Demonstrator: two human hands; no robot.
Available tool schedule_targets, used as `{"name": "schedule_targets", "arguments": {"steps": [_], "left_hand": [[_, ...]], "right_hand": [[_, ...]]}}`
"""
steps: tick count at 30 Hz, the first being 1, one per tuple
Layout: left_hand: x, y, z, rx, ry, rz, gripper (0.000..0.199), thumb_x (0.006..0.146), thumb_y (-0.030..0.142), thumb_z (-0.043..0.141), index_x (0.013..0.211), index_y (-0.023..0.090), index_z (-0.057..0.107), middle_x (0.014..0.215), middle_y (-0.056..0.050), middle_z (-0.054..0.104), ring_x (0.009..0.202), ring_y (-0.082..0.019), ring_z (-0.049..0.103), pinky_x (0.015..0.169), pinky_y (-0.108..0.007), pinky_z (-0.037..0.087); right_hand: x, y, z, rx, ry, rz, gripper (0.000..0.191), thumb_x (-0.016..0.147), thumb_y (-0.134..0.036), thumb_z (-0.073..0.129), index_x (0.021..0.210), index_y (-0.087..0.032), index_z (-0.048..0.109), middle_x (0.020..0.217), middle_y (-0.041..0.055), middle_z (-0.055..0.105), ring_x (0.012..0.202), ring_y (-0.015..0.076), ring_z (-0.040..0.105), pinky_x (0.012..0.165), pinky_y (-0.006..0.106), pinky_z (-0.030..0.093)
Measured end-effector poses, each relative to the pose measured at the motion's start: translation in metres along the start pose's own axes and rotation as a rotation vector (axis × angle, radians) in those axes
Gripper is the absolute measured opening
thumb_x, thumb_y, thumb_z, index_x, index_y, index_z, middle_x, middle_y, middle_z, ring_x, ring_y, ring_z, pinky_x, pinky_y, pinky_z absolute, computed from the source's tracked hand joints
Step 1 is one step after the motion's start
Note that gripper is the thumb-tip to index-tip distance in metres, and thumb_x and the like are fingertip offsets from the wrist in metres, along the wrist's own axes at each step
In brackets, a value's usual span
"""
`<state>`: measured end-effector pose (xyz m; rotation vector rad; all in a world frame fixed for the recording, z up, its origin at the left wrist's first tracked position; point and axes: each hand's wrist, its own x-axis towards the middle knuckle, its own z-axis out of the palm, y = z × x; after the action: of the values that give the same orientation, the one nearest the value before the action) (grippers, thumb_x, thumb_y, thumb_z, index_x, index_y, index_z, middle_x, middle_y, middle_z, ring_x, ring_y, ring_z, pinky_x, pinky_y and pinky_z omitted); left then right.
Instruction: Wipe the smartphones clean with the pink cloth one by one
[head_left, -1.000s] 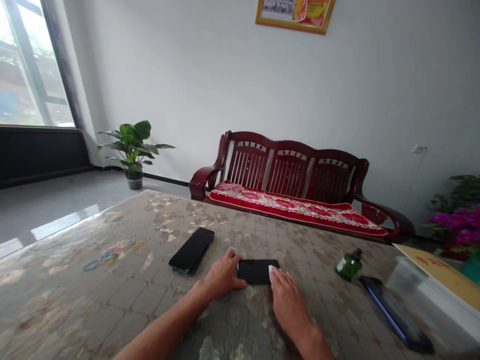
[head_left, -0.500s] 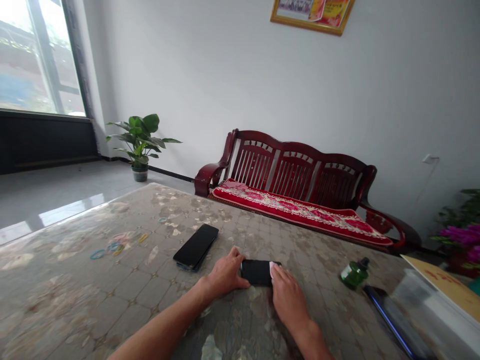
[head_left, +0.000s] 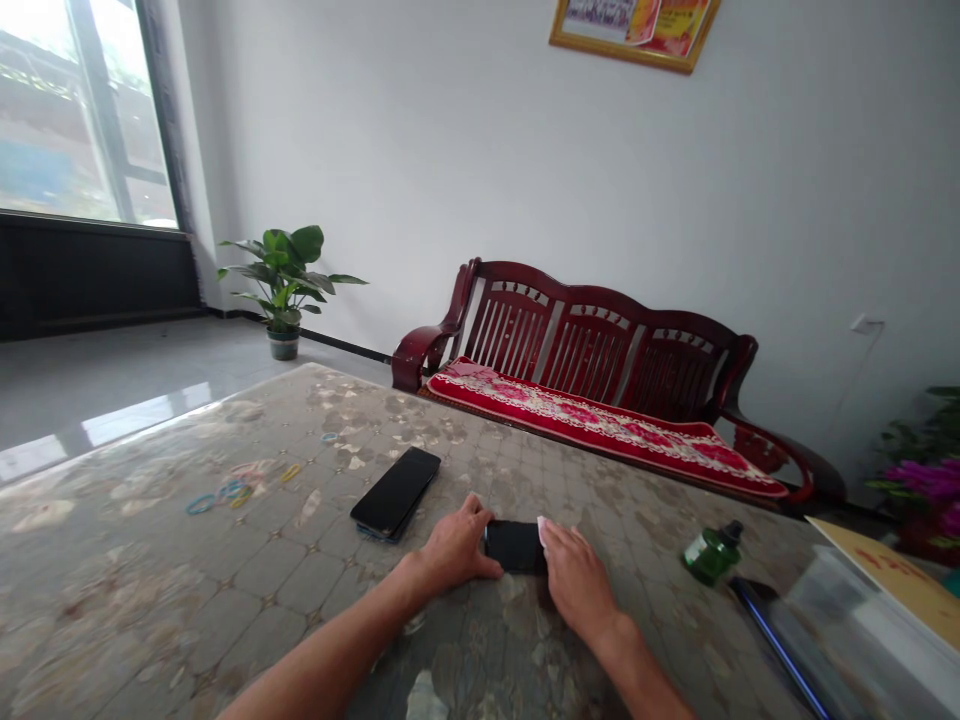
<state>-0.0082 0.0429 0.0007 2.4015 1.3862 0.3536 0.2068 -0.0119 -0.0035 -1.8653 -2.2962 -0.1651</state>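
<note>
A dark smartphone (head_left: 513, 547) lies flat on the table, its long side running left to right. My left hand (head_left: 457, 545) grips its left end between thumb and fingers. Over the right end of the screen, my right hand (head_left: 577, 582) presses a small white-pink wipe (head_left: 542, 529) under its closed fingers; most of the wipe is hidden. Left of my hands lies another black phone (head_left: 397, 490), with a bluish phone or case edge (head_left: 377, 536) showing beneath it.
Several coloured rubber bands (head_left: 232, 490) lie at the left of the patterned table (head_left: 300, 640). At the right stand a green bottle (head_left: 711, 552), a long dark-blue object (head_left: 780, 640) and a clear box (head_left: 862, 620). A wooden bench (head_left: 585, 345) stands behind.
My right hand and the wipe have shifted slightly over the screen, now covering the phone's far right corner. My left hand keeps its hold. The view has turned slightly.
</note>
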Motion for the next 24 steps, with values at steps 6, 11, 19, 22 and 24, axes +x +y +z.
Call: {"name": "schedule_targets", "arguments": {"steps": [6, 11, 19, 22, 24], "left_hand": [[0.001, -0.002, 0.003, -0.002, 0.018, 0.009, 0.062, 0.062, 0.049, 0.083, 0.114, 0.021, 0.064, 0.119, -0.008, 0.057, 0.098, -0.028, 0.066, 0.086, -0.033, 0.053], [-0.001, -0.003, 0.004, -0.007, 0.029, 0.016, 0.064, 0.061, 0.050, 0.084, 0.115, 0.022, 0.063, 0.119, -0.007, 0.057, 0.098, -0.027, 0.066, 0.085, -0.032, 0.053], [0.001, -0.003, 0.003, -0.001, 0.023, 0.005, 0.064, 0.061, 0.049, 0.085, 0.114, 0.022, 0.063, 0.119, -0.006, 0.057, 0.097, -0.027, 0.066, 0.084, -0.032, 0.053], [0.001, -0.003, 0.003, -0.001, 0.028, 0.015, 0.062, 0.063, 0.050, 0.083, 0.114, 0.021, 0.062, 0.118, -0.007, 0.057, 0.098, -0.027, 0.066, 0.084, -0.032, 0.053], [0.000, -0.002, 0.003, 0.000, 0.025, 0.017, 0.061, 0.065, 0.051, 0.082, 0.114, 0.022, 0.062, 0.118, -0.007, 0.057, 0.098, -0.026, 0.066, 0.085, -0.032, 0.053]], "right_hand": [[0.014, -0.031, 0.006, 0.064, -0.012, -0.012, 0.051, 0.092, -0.009, 0.032, 0.138, -0.012, 0.055, 0.139, 0.0108, 0.058, 0.130, 0.0195, 0.051, 0.116, 0.035, 0.027], [0.008, -0.033, 0.008, 0.104, -0.007, -0.069, 0.056, 0.090, -0.005, 0.031, 0.141, -0.016, 0.052, 0.144, 0.0071, 0.054, 0.134, 0.0161, 0.047, 0.117, 0.032, 0.023], [0.009, -0.027, 0.010, 0.075, 0.030, 0.031, 0.051, 0.093, -0.008, 0.031, 0.139, -0.013, 0.054, 0.141, 0.0105, 0.057, 0.131, 0.0188, 0.050, 0.116, 0.035, 0.027], [0.009, -0.045, 0.010, 0.140, 0.023, -0.087, 0.054, 0.091, -0.006, 0.033, 0.141, -0.014, 0.052, 0.144, 0.0081, 0.053, 0.134, 0.0163, 0.046, 0.118, 0.032, 0.025], [0.007, -0.049, 0.009, 0.167, 0.010, -0.154, 0.055, 0.090, -0.006, 0.034, 0.142, -0.015, 0.051, 0.146, 0.0064, 0.052, 0.136, 0.0145, 0.044, 0.119, 0.030, 0.023]]}}
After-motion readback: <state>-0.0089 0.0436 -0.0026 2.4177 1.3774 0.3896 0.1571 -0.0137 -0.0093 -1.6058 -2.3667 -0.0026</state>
